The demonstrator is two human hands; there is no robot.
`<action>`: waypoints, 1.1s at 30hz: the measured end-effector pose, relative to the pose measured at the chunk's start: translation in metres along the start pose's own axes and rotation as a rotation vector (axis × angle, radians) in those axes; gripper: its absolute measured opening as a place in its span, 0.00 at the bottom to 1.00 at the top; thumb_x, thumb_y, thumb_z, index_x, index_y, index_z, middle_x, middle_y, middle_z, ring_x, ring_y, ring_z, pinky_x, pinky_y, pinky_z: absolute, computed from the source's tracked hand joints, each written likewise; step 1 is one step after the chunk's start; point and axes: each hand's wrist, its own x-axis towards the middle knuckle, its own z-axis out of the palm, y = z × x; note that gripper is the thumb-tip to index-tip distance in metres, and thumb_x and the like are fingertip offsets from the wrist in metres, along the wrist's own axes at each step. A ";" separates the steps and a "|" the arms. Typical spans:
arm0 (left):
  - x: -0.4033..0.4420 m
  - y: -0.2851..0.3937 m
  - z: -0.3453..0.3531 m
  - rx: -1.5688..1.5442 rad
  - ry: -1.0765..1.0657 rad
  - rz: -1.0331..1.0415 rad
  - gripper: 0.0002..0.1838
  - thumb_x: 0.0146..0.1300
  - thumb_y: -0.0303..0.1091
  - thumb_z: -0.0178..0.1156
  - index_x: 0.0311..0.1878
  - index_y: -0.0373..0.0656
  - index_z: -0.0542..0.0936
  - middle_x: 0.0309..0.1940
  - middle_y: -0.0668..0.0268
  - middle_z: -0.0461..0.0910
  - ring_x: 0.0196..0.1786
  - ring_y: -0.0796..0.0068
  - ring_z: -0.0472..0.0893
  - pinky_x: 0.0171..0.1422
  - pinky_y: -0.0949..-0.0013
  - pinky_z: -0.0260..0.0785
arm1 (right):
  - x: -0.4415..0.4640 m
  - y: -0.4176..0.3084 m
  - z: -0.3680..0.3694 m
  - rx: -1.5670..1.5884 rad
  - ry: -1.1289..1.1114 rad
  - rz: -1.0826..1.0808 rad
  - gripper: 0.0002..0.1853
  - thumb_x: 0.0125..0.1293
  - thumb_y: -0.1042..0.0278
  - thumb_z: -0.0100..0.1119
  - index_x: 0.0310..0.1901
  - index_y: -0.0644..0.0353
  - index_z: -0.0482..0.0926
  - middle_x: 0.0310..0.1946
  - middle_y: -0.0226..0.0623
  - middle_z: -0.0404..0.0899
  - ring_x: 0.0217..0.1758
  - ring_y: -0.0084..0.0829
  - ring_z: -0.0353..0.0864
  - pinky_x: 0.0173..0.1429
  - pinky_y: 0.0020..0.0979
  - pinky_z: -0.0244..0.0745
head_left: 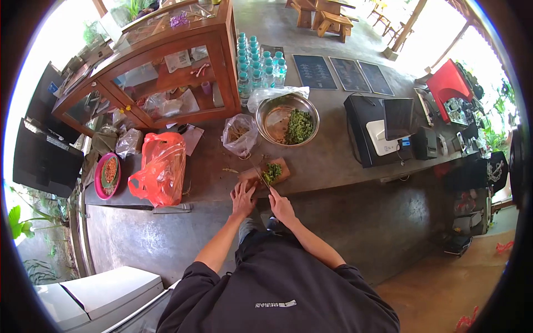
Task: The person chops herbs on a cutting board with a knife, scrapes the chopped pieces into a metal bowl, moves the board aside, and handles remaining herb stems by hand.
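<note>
"What does your head view give you?"

"I have the chopping board [283, 168] near the table's [327, 150] edge, probably for easy reach. Chopped greens [272, 173] lie on its right half, the knife [262, 176] just beside them. The steel bowl [267, 133], holding more greens, stands beyond the board, presumably to keep them handy."

"And the hands?"

"I see the right hand [283, 208] wrapped round the knife's handle, forearm angled in toward the board. The left hand [242, 201] is palm down, fingers loosely spread at the board's left end; I can't tell whether they press it."
</note>
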 end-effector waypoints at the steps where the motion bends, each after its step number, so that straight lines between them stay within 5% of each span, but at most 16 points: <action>1: 0.005 -0.002 0.003 0.054 -0.008 0.071 0.29 0.68 0.43 0.67 0.73 0.59 0.77 0.74 0.61 0.67 0.77 0.53 0.63 0.75 0.43 0.55 | 0.000 0.000 -0.002 0.000 0.011 0.002 0.22 0.80 0.58 0.52 0.71 0.52 0.75 0.31 0.60 0.85 0.34 0.64 0.85 0.40 0.60 0.81; 12: 0.030 0.005 0.007 -0.050 -0.062 0.235 0.33 0.68 0.43 0.67 0.75 0.52 0.73 0.76 0.64 0.70 0.80 0.59 0.65 0.77 0.46 0.53 | 0.005 0.015 -0.025 0.173 0.191 0.160 0.21 0.80 0.60 0.53 0.69 0.57 0.76 0.38 0.63 0.84 0.44 0.65 0.85 0.46 0.57 0.79; 21: 0.036 -0.015 -0.009 0.011 -0.024 0.132 0.55 0.55 0.57 0.77 0.82 0.50 0.61 0.83 0.59 0.58 0.86 0.55 0.54 0.86 0.45 0.45 | 0.007 0.028 -0.024 0.057 0.116 0.244 0.21 0.80 0.58 0.53 0.68 0.58 0.77 0.41 0.63 0.85 0.46 0.65 0.85 0.51 0.59 0.80; 31: 0.052 -0.032 -0.014 -0.112 -0.016 0.212 0.58 0.41 0.52 0.84 0.77 0.47 0.67 0.74 0.55 0.67 0.75 0.47 0.66 0.80 0.48 0.61 | 0.011 0.043 -0.032 0.195 0.129 0.167 0.22 0.80 0.55 0.53 0.67 0.58 0.77 0.46 0.63 0.85 0.51 0.66 0.83 0.53 0.58 0.79; 33: 0.054 -0.032 -0.018 -0.146 -0.003 0.230 0.56 0.40 0.50 0.85 0.75 0.47 0.69 0.71 0.55 0.69 0.73 0.47 0.68 0.78 0.47 0.64 | 0.010 0.045 -0.037 0.178 0.170 0.067 0.22 0.81 0.59 0.54 0.67 0.64 0.76 0.48 0.60 0.86 0.53 0.62 0.86 0.53 0.47 0.81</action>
